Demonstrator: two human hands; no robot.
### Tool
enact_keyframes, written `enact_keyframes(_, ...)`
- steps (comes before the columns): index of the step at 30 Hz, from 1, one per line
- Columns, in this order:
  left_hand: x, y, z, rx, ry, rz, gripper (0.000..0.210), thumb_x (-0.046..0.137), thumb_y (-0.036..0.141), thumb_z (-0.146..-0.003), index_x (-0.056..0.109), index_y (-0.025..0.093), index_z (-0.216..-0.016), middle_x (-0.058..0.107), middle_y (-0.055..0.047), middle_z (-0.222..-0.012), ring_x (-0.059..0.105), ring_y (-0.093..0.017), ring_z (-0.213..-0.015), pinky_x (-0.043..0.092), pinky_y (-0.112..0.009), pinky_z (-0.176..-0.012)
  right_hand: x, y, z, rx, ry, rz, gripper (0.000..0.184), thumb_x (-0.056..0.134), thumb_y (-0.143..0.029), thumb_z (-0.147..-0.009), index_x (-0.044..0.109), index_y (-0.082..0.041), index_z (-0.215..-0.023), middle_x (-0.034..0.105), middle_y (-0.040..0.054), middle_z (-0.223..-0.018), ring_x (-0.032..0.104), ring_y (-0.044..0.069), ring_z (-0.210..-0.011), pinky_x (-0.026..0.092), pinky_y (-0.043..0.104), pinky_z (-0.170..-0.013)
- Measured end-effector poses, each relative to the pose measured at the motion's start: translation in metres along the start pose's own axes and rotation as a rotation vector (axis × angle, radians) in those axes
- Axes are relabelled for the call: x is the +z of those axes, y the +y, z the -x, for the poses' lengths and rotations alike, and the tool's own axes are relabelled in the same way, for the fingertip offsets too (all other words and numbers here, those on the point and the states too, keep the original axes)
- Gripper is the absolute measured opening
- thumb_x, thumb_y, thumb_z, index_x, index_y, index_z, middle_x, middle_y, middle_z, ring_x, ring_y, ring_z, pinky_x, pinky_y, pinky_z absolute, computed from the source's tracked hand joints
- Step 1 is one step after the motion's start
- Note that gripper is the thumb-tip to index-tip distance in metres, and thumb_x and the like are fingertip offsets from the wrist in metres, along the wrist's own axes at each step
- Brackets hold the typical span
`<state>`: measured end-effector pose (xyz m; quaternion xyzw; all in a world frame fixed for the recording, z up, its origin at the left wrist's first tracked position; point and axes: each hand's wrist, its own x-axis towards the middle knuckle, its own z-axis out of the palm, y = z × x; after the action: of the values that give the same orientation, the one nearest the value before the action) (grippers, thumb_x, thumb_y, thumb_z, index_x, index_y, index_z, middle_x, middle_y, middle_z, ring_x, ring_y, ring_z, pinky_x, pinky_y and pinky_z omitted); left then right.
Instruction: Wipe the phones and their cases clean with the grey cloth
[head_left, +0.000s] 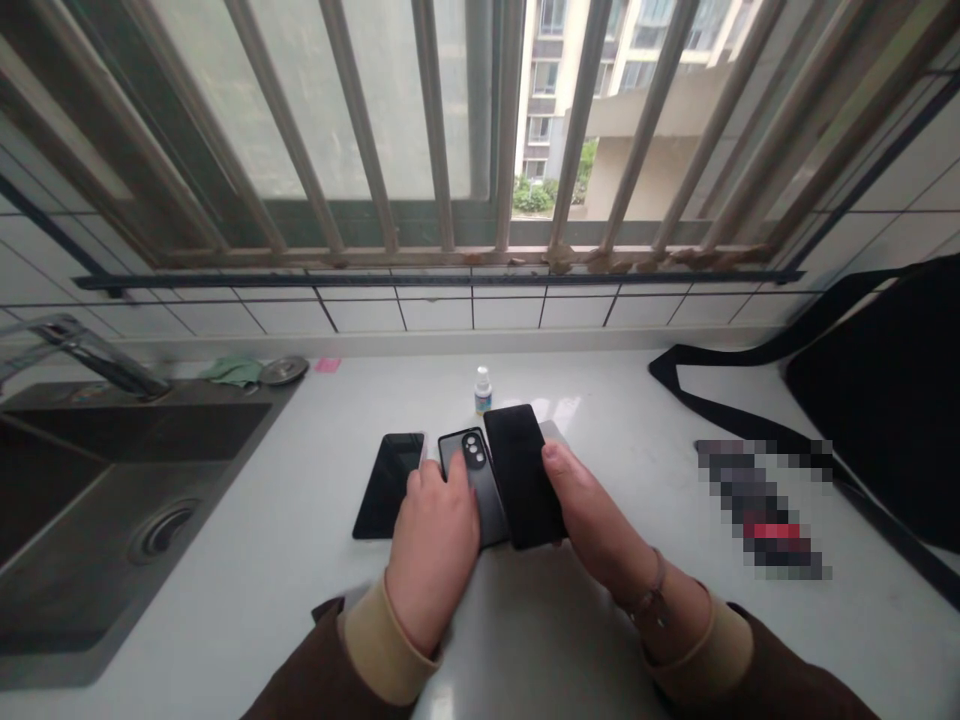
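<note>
My right hand [583, 505] grips a black smartphone [521, 475] by its right edge, thumb on the dark screen side. The phone is tilted above the counter. Directly to its left is a dark grey phone case [487, 500] with a black rim and round camera openings at the top. My left hand [436, 535] is closed on the case's left side, with fingers over its face; the thumb side is partly hidden. Another black phone [386, 485] lies flat, left of that hand. A small white bottle [482, 392] stands just beyond the phones.
A steel sink [217, 480] with a faucet [105, 360] is at the left. Behind it lie a green cloth [234, 372], a metal strainer lid [283, 370] and a pink slip [328, 365]. A black bag [892, 390] with straps and a blurred dark item [761, 510] are at right.
</note>
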<state>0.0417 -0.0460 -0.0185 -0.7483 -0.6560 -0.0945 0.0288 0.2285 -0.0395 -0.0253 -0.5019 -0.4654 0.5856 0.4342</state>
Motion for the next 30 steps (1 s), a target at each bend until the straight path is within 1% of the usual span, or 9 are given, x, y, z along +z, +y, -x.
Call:
enact_keyframes(3, 0.007, -0.002, -0.001, 0.001, -0.038, 0.040, 0.045, 0.050, 0.008, -0.101, 0.058, 0.009, -0.145, 0.065, -0.021, -0.115, 0.070, -0.032, -0.097, 0.058, -0.044, -0.087, -0.002, 0.001, -0.004, -0.055, 0.025, 0.105, 0.060, 0.046, -0.080, -0.102, 0.064, -0.024, -0.111, 0.070, 0.0036, -0.094, 0.066, 0.024, -0.089, 0.055, 0.035, -0.076)
enact_keyframes(6, 0.011, -0.007, -0.004, -0.020, -0.023, 0.129, 0.049, 0.047, 0.003, -0.098, 0.055, 0.009, -0.146, 0.065, -0.019, -0.113, 0.071, -0.029, -0.093, 0.058, -0.041, -0.085, -0.004, 0.002, -0.006, -0.083, 0.035, 0.207, 0.062, 0.046, -0.079, -0.103, 0.063, -0.023, -0.123, 0.073, 0.0063, -0.103, 0.067, 0.030, -0.112, 0.053, 0.041, -0.094)
enact_keyframes(10, 0.011, -0.013, -0.009, -0.052, 0.037, 0.384, 0.056, 0.052, 0.002, -0.090, 0.055, 0.010, -0.145, 0.068, -0.019, -0.115, 0.072, -0.031, -0.102, 0.056, -0.042, -0.091, -0.006, 0.005, -0.006, -0.043, 0.034, 0.256, 0.066, 0.046, -0.077, -0.103, 0.056, -0.023, -0.140, 0.075, 0.0090, -0.113, 0.068, 0.033, -0.118, 0.053, 0.043, -0.093)
enact_keyframes(13, 0.012, -0.015, -0.014, -0.170, 0.001, 0.727, 0.059, 0.062, 0.006, -0.083, 0.060, 0.013, -0.141, 0.072, -0.011, -0.100, 0.072, -0.028, -0.088, 0.055, -0.040, -0.085, -0.007, 0.006, -0.006, -0.039, 0.051, 0.287, 0.068, 0.044, -0.076, -0.104, 0.053, -0.023, -0.145, 0.076, 0.0111, -0.115, 0.071, 0.034, -0.113, 0.054, 0.044, -0.091)
enact_keyframes(16, 0.016, -0.011, -0.018, -0.301, -0.135, 1.164, 0.056, 0.070, 0.008, -0.076, 0.068, 0.016, -0.131, 0.073, -0.004, -0.086, 0.069, -0.022, -0.072, 0.053, -0.033, -0.072, -0.008, 0.005, -0.005, -0.034, 0.077, 0.315, 0.068, 0.043, -0.075, -0.105, 0.050, -0.023, -0.148, 0.078, 0.0115, -0.113, 0.074, 0.033, -0.106, 0.055, 0.044, -0.088)
enact_keyframes(20, 0.021, 0.001, -0.016, -0.348, -0.383, 1.732, 0.041, 0.070, 0.010, -0.081, 0.075, 0.015, -0.121, 0.081, -0.010, -0.096, 0.075, -0.021, -0.083, 0.055, -0.029, -0.076, -0.007, 0.003, -0.004, -0.039, 0.079, 0.314, 0.068, 0.043, -0.074, -0.106, 0.047, -0.022, -0.151, 0.079, 0.0109, -0.107, 0.076, 0.032, -0.096, 0.056, 0.042, -0.082)
enact_keyframes(22, 0.021, 0.007, -0.014, -0.414, -0.413, 1.850, 0.040, 0.072, 0.010, -0.082, 0.076, 0.014, -0.122, 0.082, -0.012, -0.100, 0.076, -0.020, -0.085, 0.056, -0.027, -0.076, -0.007, 0.002, -0.003, -0.038, 0.087, 0.332, 0.070, 0.042, -0.074, -0.106, 0.045, -0.023, -0.153, 0.080, 0.0108, -0.104, 0.077, 0.031, -0.090, 0.057, 0.041, -0.077)
enact_keyframes(25, 0.018, 0.012, -0.010, -0.501, -0.382, 1.921, 0.042, 0.073, 0.009, -0.084, 0.074, 0.014, -0.126, 0.082, -0.012, -0.103, 0.077, -0.019, -0.085, 0.059, -0.027, -0.077, -0.005, 0.003, -0.001, -0.060, 0.097, 0.400, 0.069, 0.041, -0.073, -0.107, 0.043, -0.023, -0.154, 0.080, 0.0131, -0.107, 0.077, 0.032, -0.091, 0.056, 0.041, -0.076)
enact_keyframes(30, 0.013, 0.016, -0.009, -0.519, -0.342, 2.013, 0.039, 0.074, 0.007, -0.086, 0.076, 0.015, -0.124, 0.082, -0.014, -0.116, 0.078, -0.025, -0.110, 0.061, -0.034, -0.098, -0.002, 0.002, 0.005, -0.126, 0.082, 0.567, 0.068, 0.041, -0.069, -0.108, 0.041, -0.022, -0.157, 0.078, 0.0175, -0.116, 0.077, 0.036, -0.101, 0.056, 0.044, -0.082)
